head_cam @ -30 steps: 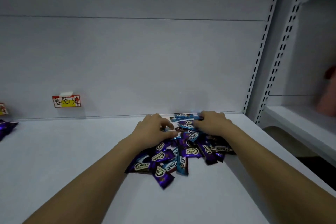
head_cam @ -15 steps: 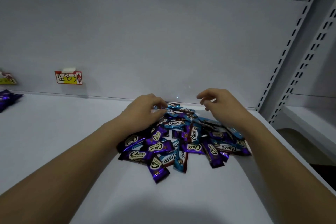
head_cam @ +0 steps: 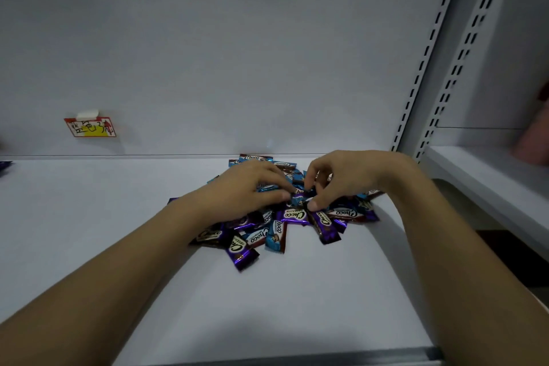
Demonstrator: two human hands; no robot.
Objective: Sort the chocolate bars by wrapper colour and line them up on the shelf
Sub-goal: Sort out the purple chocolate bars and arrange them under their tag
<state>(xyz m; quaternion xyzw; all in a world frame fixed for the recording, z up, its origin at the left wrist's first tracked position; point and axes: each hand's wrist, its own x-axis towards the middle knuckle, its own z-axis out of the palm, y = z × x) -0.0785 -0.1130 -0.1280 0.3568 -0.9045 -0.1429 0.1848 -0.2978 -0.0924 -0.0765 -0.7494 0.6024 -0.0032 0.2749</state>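
Observation:
A mixed pile of purple and blue "Choco" bars (head_cam: 292, 218) lies on the white shelf (head_cam: 89, 217), near the back wall. My left hand (head_cam: 246, 190) rests on top of the pile's left side, its fingers curled and pinching a blue bar (head_cam: 267, 186). Over the pile's right side, my right hand (head_cam: 341, 180) curls its fingers down and pinches a small bar (head_cam: 300, 199) at the pile's middle. Both hands' fingertips almost meet there. Bars beneath the hands are hidden.
A red and yellow label (head_cam: 90, 127) is stuck on the back wall at left. A purple wrapper (head_cam: 4, 165) peeks in at the far left edge. Perforated uprights (head_cam: 427, 53) bound the shelf on the right, with a neighbouring shelf (head_cam: 490, 184) beyond.
My right hand has dropped from above the pile onto its middle and closed its fingers on a bar. My left hand shifted right toward it. The camera view moved slightly.

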